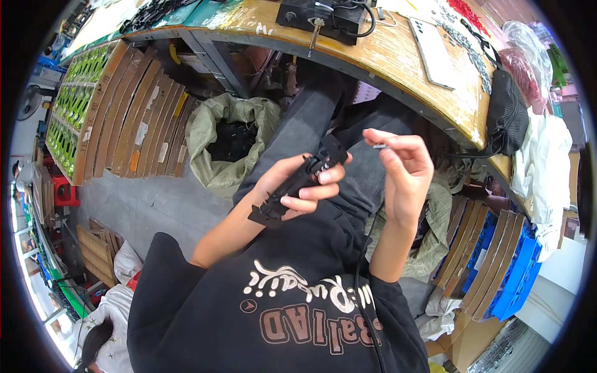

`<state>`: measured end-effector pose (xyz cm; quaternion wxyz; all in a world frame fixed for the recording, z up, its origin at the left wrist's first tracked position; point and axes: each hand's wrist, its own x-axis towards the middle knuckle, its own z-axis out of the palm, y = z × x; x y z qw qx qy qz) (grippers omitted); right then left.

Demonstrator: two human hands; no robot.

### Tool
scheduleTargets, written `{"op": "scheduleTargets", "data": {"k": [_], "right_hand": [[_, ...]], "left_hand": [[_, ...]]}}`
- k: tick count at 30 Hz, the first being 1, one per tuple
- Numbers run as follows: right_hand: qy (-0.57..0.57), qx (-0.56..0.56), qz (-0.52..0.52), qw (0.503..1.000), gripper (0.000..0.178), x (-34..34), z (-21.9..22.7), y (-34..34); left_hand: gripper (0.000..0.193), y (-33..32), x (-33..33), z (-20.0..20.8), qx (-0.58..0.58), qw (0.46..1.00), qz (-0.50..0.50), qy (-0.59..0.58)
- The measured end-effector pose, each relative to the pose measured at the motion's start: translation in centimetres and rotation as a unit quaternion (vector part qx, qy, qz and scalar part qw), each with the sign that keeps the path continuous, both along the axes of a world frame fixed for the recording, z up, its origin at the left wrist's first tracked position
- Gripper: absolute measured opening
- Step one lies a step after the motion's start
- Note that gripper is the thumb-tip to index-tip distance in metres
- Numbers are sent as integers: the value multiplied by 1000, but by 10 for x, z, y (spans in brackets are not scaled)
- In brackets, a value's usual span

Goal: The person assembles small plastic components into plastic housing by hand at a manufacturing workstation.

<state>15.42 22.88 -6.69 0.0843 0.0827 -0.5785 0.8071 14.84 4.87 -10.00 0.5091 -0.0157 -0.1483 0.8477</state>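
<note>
I have the blk part [297, 188] in the L hand [280, 176], held up in front of the torso, long side slanting, upper end toward the bench. L hand's curled round it: fingers wrapped over the R side, palm behind, grip closed on it. R hand [407, 177] is up to the right of the L hand, well apart from it; thumb & index nearly together w/ a small metal bit [379, 147] pinched btw the tips, other fingers loosely bent. Can't tell what kind of bit it is, too small. Bit isn't touching the blk part.

Below both hands: blk shirt w/ pale lettering, plus a thin blk cable [358, 273] down its front, under the R hand. Beyond the hands, dk trousers [298, 121], legs reaching under the bench [388, 65].

On the bench, ahead of the L hand: blk device [323, 22] w/ a metal rod sticking out over the edge. Ahead of the R hand: flat pale slab [431, 55], small grey bits [467, 48] right of it, red bits [467, 15] farther off. Blk pouch [507, 115] hangs at the bench corner, right of the R hand.

Floor: L of the L hand, open sack [202, 146] w/ blk pieces inside, then cardboard [134, 112]. Just past the R forearm, 2nd sack [440, 239], then blue crates [521, 267].
</note>
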Motion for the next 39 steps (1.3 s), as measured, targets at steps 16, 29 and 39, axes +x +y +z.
{"op": "scheduleTargets", "data": {"k": [16,29,39], "right_hand": [[-73,-129,131,980,12,-3,-18,-19],[-174,-25,218,960,12,-27,-5,1],[-239,64,254,935,12,-53,-8,10]], "left_hand": [[26,7,-2,-4,-43,998,-34,36],[17,-8,-15,-14,-66,993,-103,-4],[19,-9,-34,-25,-122,984,-130,-15]]}}
